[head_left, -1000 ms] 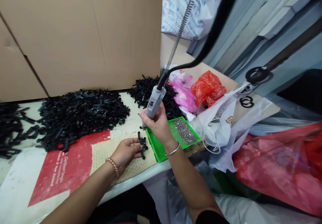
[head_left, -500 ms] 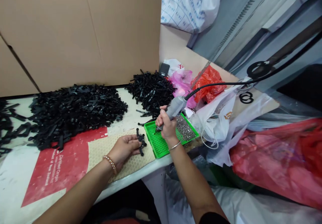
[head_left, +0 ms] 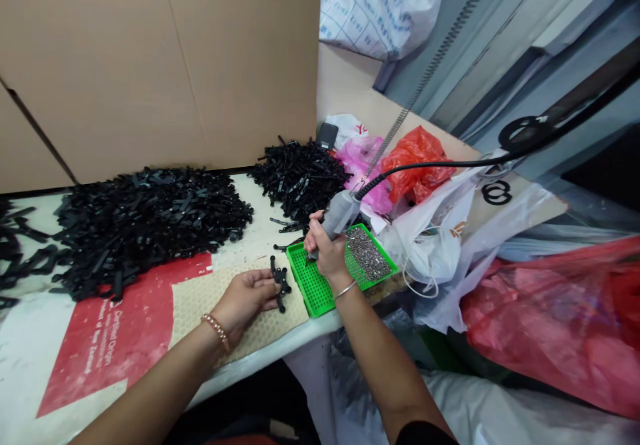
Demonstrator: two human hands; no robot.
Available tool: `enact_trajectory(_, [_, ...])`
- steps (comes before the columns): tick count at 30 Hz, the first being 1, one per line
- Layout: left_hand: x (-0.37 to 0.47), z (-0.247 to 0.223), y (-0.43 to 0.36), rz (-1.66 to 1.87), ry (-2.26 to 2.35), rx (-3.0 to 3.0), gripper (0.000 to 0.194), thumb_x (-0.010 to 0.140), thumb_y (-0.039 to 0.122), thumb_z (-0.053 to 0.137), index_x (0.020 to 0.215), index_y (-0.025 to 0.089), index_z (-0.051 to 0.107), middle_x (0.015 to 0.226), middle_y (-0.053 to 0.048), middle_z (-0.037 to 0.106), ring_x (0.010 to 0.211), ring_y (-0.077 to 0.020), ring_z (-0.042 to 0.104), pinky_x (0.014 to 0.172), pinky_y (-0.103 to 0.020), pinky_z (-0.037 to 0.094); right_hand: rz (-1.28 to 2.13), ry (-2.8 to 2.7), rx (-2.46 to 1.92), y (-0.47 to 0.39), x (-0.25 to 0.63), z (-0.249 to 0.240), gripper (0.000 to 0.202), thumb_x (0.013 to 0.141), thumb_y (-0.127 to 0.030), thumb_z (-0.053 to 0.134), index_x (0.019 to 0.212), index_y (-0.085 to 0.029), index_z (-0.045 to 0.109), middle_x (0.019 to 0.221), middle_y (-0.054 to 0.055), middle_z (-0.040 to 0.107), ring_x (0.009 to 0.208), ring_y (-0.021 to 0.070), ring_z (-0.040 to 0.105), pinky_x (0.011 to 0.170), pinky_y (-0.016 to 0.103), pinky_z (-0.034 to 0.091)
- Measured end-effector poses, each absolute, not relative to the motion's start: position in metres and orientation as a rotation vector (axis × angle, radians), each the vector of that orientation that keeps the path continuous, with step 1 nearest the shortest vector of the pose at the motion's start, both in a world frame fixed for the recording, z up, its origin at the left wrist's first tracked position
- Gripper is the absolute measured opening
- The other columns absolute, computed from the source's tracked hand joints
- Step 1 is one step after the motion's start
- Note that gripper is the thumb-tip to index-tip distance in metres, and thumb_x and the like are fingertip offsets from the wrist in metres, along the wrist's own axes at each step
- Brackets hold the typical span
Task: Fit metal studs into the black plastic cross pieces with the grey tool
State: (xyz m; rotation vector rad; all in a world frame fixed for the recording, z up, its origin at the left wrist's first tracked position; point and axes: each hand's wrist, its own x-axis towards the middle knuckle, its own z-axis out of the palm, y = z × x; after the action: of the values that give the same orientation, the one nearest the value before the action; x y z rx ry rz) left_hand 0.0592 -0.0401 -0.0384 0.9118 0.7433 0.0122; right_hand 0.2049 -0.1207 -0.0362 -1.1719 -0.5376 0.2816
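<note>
My left hand [head_left: 251, 298] is closed on a small jointed black plastic part [head_left: 281, 281], over a honeycomb-textured beige mat [head_left: 200, 305]. In my right hand [head_left: 325, 248] is a grey electric screwdriver [head_left: 341, 213], fingers wrapped round its body and its tip pointing down to the left. That tip is over the left side of a green perforated tray [head_left: 320, 295]. Small shiny metal screws [head_left: 369, 253] fill the tray's right side. A black cable [head_left: 425, 165] runs from the screwdriver's top toward the upper right.
Piles of black plastic parts [head_left: 155, 218] lie on the left of the table, with a smaller heap [head_left: 300, 178] behind the tray. A coiled spring [head_left: 435, 71] hangs above the screwdriver. Pink, red [head_left: 417, 158] and clear plastic bags crowd the right. Cardboard [head_left: 125, 65] stands at the back.
The screwdriver in my right hand has shifted slightly to the left, and its cable has moved along. My left hand stays nearly in place with the black part.
</note>
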Motion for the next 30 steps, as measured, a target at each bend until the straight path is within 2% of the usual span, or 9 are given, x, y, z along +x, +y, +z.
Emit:
enact_trajectory(12, [0.059,-0.038,-0.04,0.006,0.732,0.903,0.017,0.068,-0.001,0.066,0.082,0.009,0.067,0.076,-0.009,0.073,0.065,-0.013,0.067,0.06,-0.02,0.055,0.275,-0.613,-1.172,-0.121,0.205,-0.04,0.024,0.08,-0.035,0.066,0.092,-0.017,0.055,0.05,-0.009,0.041,0.039,0.0076,0.04,0.042,0.019,0.037])
enact_trajectory(22, [0.059,-0.041,-0.04,0.004,0.714,0.905,0.017,0.072,-0.001,0.061,0.086,0.008,0.066,0.076,-0.01,0.073,0.065,-0.0139,0.067,0.062,-0.023,0.056,0.292,-0.613,-1.187,-0.121,0.205,-0.042,0.025,0.079,-0.038,0.067,0.088,-0.018,0.053,0.05,-0.009,0.042,0.039,0.0074,0.04,0.043,0.02,0.038])
enact_trajectory(27, [0.059,-0.04,-0.04,0.002,0.71,0.891,0.018,0.071,-0.002,0.062,0.086,0.008,0.066,0.075,-0.009,0.073,0.064,-0.0127,0.067,0.06,-0.02,0.055,0.26,-0.577,-1.186,-0.122,0.205,-0.038,0.028,0.079,-0.037,0.067,0.095,-0.018,0.054,0.048,-0.009,0.041,0.039,0.0082,0.04,0.042,0.02,0.036])
enact_trajectory(30, [0.059,-0.036,-0.041,0.011,0.728,0.893,0.02,0.069,-0.002,0.064,0.085,0.008,0.067,0.072,-0.007,0.072,0.062,-0.0122,0.066,0.056,-0.019,0.054,0.236,-0.524,-1.076,-0.124,0.2,-0.02,0.029,0.078,-0.035,0.066,0.099,-0.02,0.054,0.047,-0.011,0.038,0.039,0.0072,0.036,0.043,0.019,0.036])
